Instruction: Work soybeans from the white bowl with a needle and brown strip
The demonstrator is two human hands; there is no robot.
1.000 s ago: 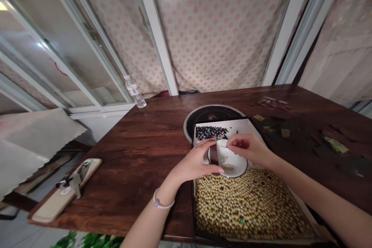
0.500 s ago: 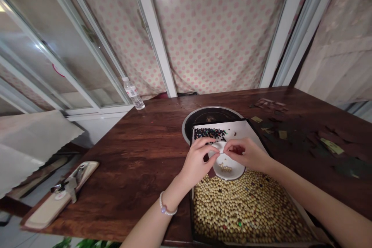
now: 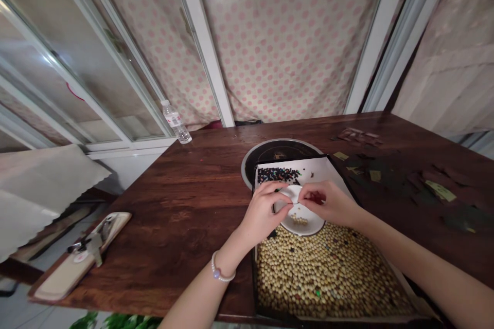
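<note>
While L hand and R hand nearly touch, tips almost closed, apparently pinching a thin dark strand (too fine to be sure) betw. them, pale beads sit in the dish just below the grip. Looks like fine pinch-work; next move prob. needs steady, light fingers.

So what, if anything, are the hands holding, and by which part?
A thin dark strand, too small to identify: the left hand and right hand each pinch it, one either side of the short stretch showing over the white bowl.
</note>
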